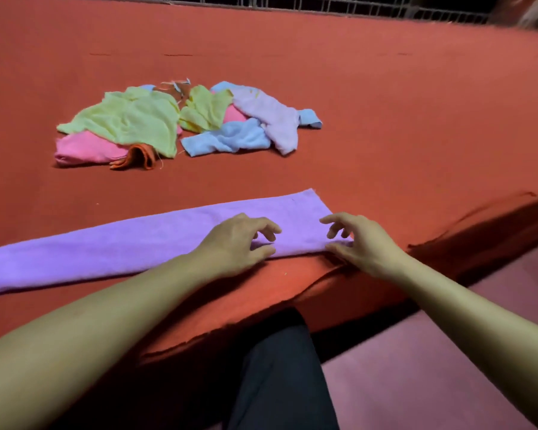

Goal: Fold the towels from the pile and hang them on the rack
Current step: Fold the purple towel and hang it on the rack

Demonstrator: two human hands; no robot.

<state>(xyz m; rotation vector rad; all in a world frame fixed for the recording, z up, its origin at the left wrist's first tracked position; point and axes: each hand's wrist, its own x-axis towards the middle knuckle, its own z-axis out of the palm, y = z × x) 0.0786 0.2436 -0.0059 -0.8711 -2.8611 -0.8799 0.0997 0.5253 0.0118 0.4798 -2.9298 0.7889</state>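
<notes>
Head view: both hands sit at the purple towel's point(156, 240) right end, left hand point(236, 243) and right hand point(361, 243) with fingers loosely curled, thumbs at its near edge. Beyond, the towel pile point(180, 125) on red cloth point(385, 135); wire rack point(323, 4) behind.

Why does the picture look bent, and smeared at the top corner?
Head view: the wide-angle lens curves the red table and the purple towel; the top right corner by the rack is blurred; warm dim light leaves dark shadow below the table's edge.
</notes>
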